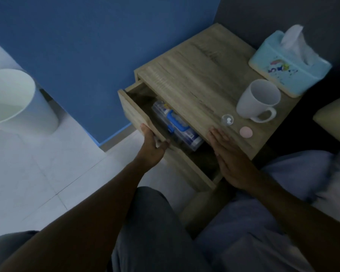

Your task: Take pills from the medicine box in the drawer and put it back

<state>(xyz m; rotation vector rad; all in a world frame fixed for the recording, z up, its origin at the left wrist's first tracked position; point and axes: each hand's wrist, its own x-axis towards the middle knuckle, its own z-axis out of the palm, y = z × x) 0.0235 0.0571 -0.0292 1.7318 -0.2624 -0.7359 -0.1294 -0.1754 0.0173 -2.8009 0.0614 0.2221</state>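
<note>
Far left, a pale bin [14, 101] stands on the tiled floor [37, 173] against the blue wall [86, 46]. Next comes the wooden nightstand [204, 71], its top drawer [133, 112] pulled partway out. The left hand [152, 145] grips the drawer's front panel, fingers along the outside face and thumb hooked over the top edge into the drawer. Inside lies the medicine box [177, 126], clear plastic with a blue handle and a blue latch, its far end tucked under the nightstand's top. Just right of the drawer opening, the right hand [227, 156] is flat and open, fingers straight and together, holding nothing, its fingertips resting on the front edge of the nightstand's top. Near those fingertips sits a small clear cup [227, 120] with white pills [228, 120] in it, and just beside it a round pink lid [246, 132] lies flat. Behind them stands a white mug [258, 100], handle toward the person. Farthest right, at the back corner, a light blue tissue box [289, 63] has a tissue sticking up from it. The person's knees show in grey trousers at the bottom.
</note>
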